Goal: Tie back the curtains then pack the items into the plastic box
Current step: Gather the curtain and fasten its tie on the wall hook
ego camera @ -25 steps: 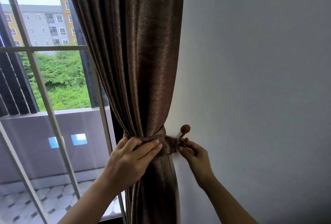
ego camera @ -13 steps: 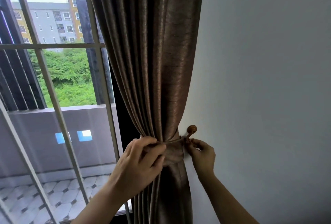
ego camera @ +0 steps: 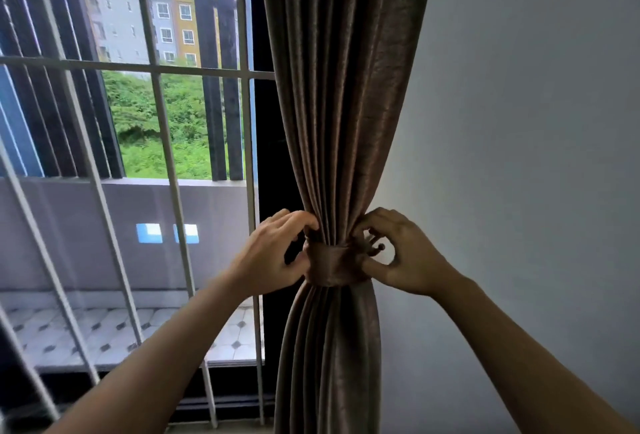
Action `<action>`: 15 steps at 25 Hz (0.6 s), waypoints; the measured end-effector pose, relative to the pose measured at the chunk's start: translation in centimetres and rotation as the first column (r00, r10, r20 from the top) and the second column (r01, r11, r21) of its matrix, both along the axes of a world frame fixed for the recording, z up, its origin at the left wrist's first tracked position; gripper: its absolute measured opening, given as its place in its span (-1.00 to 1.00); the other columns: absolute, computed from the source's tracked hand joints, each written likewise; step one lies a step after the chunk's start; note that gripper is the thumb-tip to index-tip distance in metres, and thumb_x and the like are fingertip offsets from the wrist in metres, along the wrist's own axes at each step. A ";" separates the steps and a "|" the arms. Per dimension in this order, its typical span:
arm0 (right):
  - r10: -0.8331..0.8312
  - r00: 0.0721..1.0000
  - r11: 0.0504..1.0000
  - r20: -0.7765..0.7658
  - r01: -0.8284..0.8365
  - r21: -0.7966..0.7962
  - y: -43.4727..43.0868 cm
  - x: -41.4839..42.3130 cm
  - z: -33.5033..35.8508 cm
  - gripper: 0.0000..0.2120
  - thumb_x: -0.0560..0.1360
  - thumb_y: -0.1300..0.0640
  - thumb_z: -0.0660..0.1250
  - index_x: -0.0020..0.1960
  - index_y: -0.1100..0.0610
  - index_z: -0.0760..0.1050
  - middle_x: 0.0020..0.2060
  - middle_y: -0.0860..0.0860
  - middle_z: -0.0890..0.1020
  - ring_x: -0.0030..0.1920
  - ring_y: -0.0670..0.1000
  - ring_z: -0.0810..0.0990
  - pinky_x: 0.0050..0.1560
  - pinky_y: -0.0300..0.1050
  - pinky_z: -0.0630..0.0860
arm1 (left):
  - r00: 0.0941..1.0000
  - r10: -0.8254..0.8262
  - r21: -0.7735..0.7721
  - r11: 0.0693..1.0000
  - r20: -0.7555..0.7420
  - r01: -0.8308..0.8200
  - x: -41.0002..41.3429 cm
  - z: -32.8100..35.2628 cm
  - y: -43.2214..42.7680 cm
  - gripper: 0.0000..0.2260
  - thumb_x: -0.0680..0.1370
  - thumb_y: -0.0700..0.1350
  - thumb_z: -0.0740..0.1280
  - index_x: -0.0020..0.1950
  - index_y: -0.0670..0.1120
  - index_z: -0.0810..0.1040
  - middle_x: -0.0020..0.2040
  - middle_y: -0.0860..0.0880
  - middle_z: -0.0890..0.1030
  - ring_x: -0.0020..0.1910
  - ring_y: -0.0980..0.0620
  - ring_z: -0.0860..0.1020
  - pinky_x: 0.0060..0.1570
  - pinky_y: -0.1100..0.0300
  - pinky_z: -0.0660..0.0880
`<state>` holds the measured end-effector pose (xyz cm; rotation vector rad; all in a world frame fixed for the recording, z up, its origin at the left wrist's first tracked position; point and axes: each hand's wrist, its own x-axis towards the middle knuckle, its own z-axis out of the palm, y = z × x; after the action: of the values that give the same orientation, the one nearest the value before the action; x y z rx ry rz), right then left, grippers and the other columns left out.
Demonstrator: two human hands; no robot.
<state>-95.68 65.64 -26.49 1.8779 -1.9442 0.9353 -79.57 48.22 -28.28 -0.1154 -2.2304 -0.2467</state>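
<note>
The brown curtain (ego camera: 339,104) hangs gathered into a tight bunch beside the white wall (ego camera: 519,156), cinched by a matching fabric tieback (ego camera: 334,265) that wraps right around it. The left hand (ego camera: 273,257) sits at the window side of the band, its fingers (ego camera: 298,218) curled together and pinching the folds just above the band's top edge. The right hand (ego camera: 405,253) is on the wall side, its fingers (ego camera: 372,225) curved in a ring around a small dark hook (ego camera: 375,247), which pokes out between thumb and fingertips; whether they actually pinch the tieback's loop or only surround the hook cannot be told.

The weak point is that loop. If it is only resting on the tip of the hook rather than seated behind its knob, letting go with the right fingers would likely let the weight of the cloth drag it off, and the bunch would spill open toward the window grille (ego camera: 162,121). Tugging folds upward with the left fingers could also loosen the band or slide it down the bunch. The plastic box is not in view.
</note>
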 end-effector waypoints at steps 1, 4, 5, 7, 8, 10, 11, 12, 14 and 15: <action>-0.005 0.999 1.000 -0.035 0.006 0.030 0.3 0.2 0.1 -0.64 0.33 -0.10 0.31 0.07 0.02 0.51 -0.02 -0.08 0.55 -0.06 -0.06 0.51 -0.09 -0.16 0.52 | 0.999 -0.002 -0.050 0.999 0.047 0.004 0.1 0.2 -0.3 -0.75 0.37 -0.16 0.28 0.03 -0.03 0.42 -0.12 0.11 0.47 -0.18 0.14 0.38 -0.14 0.30 0.37; -0.044 0.988 0.987 -0.148 0.065 0.146 0.8 0.9 0.3 -0.53 0.35 -0.15 0.32 0.21 -0.01 0.45 0.12 -0.09 0.50 -0.04 -0.07 0.53 -0.14 -0.32 0.44 | 0.990 0.033 -0.139 0.990 0.137 -0.014 0.3 0.0 -0.9 -0.76 0.40 -0.13 0.30 0.06 0.01 0.47 -0.10 -0.01 0.49 -0.16 0.03 0.44 -0.14 0.18 0.43; -0.064 0.980 0.980 -0.186 0.098 0.175 0.9 1.2 0.5 -0.50 0.35 -0.18 0.30 0.23 0.00 0.45 0.15 -0.08 0.49 -0.03 -0.05 0.55 -0.15 -0.33 0.41 | 0.987 0.045 -0.133 0.991 0.154 -0.024 0.3 0.0 -0.8 -0.76 0.42 -0.10 0.30 0.08 0.04 0.47 -0.11 -0.01 0.47 -0.16 0.02 0.44 -0.14 0.17 0.43; -0.130 0.951 0.957 -0.280 0.194 0.216 1.0 1.8 0.7 -0.44 0.34 -0.28 0.22 0.21 0.03 0.48 0.18 -0.02 0.48 0.00 0.02 0.57 -0.14 -0.23 0.46 | 0.980 0.048 -0.127 0.992 0.191 -0.024 0.4 -0.1 -0.3 -0.77 0.46 -0.04 0.28 0.11 0.08 0.48 -0.10 0.00 0.42 -0.16 0.03 0.45 -0.13 0.16 0.43; -0.172 0.926 0.934 -0.335 0.261 0.244 1.1 2.3 0.9 -0.42 0.35 -0.31 0.21 0.21 0.04 0.50 0.19 0.01 0.47 0.03 0.06 0.57 -0.10 -0.15 0.50 | 0.975 0.054 -0.136 0.990 0.213 -0.025 0.4 -0.2 0.2 -0.78 0.48 0.00 0.27 0.11 0.09 0.48 -0.08 -0.01 0.41 -0.14 0.02 0.46 -0.12 0.14 0.45; -0.236 0.873 0.877 -0.427 0.380 0.293 1.3 3.5 1.3 -0.46 0.41 -0.29 0.25 0.21 0.06 0.49 0.22 0.05 0.45 0.07 0.11 0.55 -0.03 -0.05 0.51 | 0.965 0.074 -0.159 0.987 0.250 -0.034 0.4 -0.1 1.1 -0.80 0.51 0.06 0.22 0.11 0.11 0.48 -0.02 -0.02 0.40 -0.09 0.01 0.46 -0.08 0.10 0.47; -0.250 0.850 0.857 -0.463 0.417 0.303 1.5 4.1 1.8 -0.51 0.44 -0.25 0.26 0.20 0.06 0.50 0.21 0.05 0.46 0.07 0.12 0.55 -0.03 -0.06 0.50 | 0.959 0.084 -0.155 0.987 0.271 -0.043 0.3 0.3 1.5 -0.82 0.52 0.07 0.22 0.09 0.11 0.49 0.01 -0.02 0.39 -0.05 0.01 0.45 -0.04 0.08 0.46; -0.261 0.834 0.848 -0.486 0.439 0.296 1.7 4.6 2.6 -0.56 0.45 -0.22 0.26 0.18 0.05 0.51 0.19 0.04 0.47 0.06 0.11 0.56 -0.07 -0.07 0.47 | 0.951 0.091 -0.144 0.988 0.296 -0.050 0.4 0.8 1.8 -0.84 0.52 0.06 0.24 0.07 0.09 0.51 0.04 -0.01 0.39 0.00 0.01 0.44 0.01 0.07 0.45; -0.288 0.842 0.860 -0.456 0.437 0.264 2.2 5.0 4.2 -0.61 0.43 -0.21 0.30 0.12 0.01 0.54 0.11 -0.01 0.51 0.03 0.07 0.57 -0.17 -0.13 0.40 | 0.947 0.056 -0.110 0.994 0.317 -0.022 0.4 1.8 2.2 -0.87 0.50 0.01 0.32 0.02 0.04 0.54 0.06 -0.01 0.40 0.04 0.02 0.44 0.05 0.06 0.46; -0.294 0.876 0.880 -0.383 0.404 0.249 2.5 5.0 4.6 -0.64 0.41 -0.19 0.33 0.09 0.01 0.54 0.05 -0.03 0.52 -0.01 0.06 0.57 -0.18 -0.13 0.38 | 0.952 0.015 -0.049 0.999 0.306 0.000 0.7 2.1 2.5 -0.87 0.49 -0.04 0.36 0.01 0.01 0.55 0.05 -0.01 0.42 0.01 0.05 0.46 0.03 0.12 0.48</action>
<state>-90.66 68.13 -21.93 1.6074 -2.2074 0.1784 -78.82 50.71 -26.22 -0.1001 -2.5465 -0.2184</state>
